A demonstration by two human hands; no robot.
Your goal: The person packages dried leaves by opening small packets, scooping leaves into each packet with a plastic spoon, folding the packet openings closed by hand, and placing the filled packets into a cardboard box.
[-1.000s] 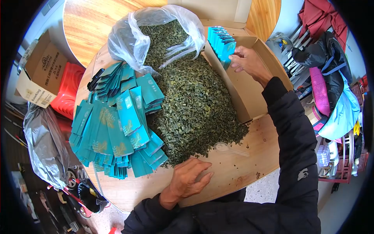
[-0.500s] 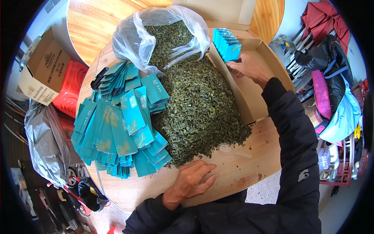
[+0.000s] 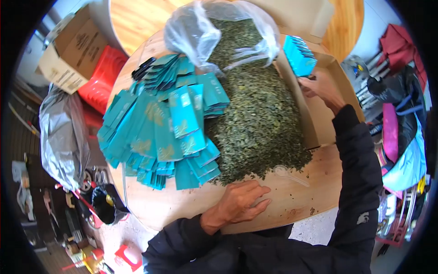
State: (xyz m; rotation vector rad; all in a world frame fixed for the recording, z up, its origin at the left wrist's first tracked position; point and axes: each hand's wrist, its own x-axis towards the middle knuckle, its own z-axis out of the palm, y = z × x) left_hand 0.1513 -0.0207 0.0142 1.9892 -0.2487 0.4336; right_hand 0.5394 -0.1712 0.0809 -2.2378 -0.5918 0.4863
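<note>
My right hand (image 3: 321, 89) reaches into the long cardboard box (image 3: 319, 123), its bent fingers just below the front of a row of teal packets (image 3: 299, 59) standing at the box's far end. Whether the fingertips still touch the front packet is hard to see. By the table's near edge rests my left hand (image 3: 242, 201), empty, fingers loosely curled and thumb apart. Between the hands spreads a large heap of dried green leaves (image 3: 260, 123), spilling from a clear plastic bag (image 3: 191, 32). A clear plastic spoon (image 3: 292, 176) lies at the heap's near edge.
Many flat teal packets (image 3: 155, 123) fan out left of the heap, with a black object (image 3: 143, 68) behind them. A printed carton (image 3: 75, 50) and red stools (image 3: 102, 77) stand left of the table. Bags and folded umbrellas (image 3: 401, 50) are at the right.
The whole view has shifted, moving the table's contents right and slightly inward. My right hand has drawn slightly down from the row of packets. My left hand keeps its pose.
</note>
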